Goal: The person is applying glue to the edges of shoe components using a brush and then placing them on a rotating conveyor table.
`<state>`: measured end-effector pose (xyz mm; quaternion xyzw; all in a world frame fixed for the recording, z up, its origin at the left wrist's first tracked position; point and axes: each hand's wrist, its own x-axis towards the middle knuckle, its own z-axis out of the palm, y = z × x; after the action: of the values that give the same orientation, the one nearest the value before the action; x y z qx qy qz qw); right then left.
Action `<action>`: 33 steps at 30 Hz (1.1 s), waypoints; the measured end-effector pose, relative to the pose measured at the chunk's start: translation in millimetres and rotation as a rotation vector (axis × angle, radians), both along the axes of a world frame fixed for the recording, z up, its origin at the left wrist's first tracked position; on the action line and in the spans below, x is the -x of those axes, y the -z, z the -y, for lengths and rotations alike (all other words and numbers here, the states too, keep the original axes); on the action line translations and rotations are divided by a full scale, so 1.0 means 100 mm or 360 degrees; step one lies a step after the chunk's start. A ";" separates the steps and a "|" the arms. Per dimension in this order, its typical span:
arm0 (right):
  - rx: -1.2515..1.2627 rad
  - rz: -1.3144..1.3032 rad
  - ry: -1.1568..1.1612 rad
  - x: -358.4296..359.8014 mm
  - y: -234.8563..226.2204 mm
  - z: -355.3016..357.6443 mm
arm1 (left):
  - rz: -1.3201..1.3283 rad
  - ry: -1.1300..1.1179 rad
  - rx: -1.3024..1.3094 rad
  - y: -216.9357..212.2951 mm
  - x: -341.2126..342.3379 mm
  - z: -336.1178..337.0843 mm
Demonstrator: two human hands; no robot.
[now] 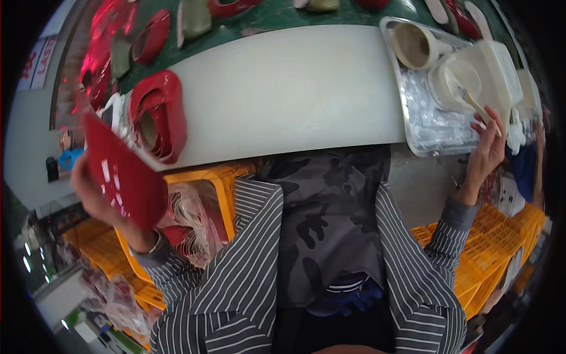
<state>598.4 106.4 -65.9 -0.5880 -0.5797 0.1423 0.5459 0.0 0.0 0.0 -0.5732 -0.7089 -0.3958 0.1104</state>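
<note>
Head view: left hand (94, 189) grips a red piece (127, 177) off the bench's (283, 88) left edge; right hand (486, 147) pinches a brush (480, 109) dipped in the tub (457, 82), standing in the tray (430, 133) at the right edge.

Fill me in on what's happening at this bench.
A person in a striped shirt sits at a white board. The left hand holds up a glossy red piece, beside a red stack on the board's edge. The right hand grips a brush dipped in a white tub on a foil-lined tray.
</note>
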 end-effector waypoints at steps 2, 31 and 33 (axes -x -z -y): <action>-0.0054 0.0057 0.0044 0.13 -0.21 0.04 | 0.0639 0.0306 -0.0426 -0.17 -0.73 -0.16; -0.0285 -0.0237 -0.0393 0.08 -0.54 -0.12 | 0.2368 0.1446 0.2362 0.05 -3.16 -1.55; -0.0525 -0.0273 -0.0697 0.13 -0.64 -0.19 | 0.2300 0.1443 0.2457 0.04 -3.22 -1.65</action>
<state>585.8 125.9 -2.3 -0.3378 -0.6600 0.2099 0.6374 322.0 164.9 -3.7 -0.3297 -0.3889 -0.0958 -0.8549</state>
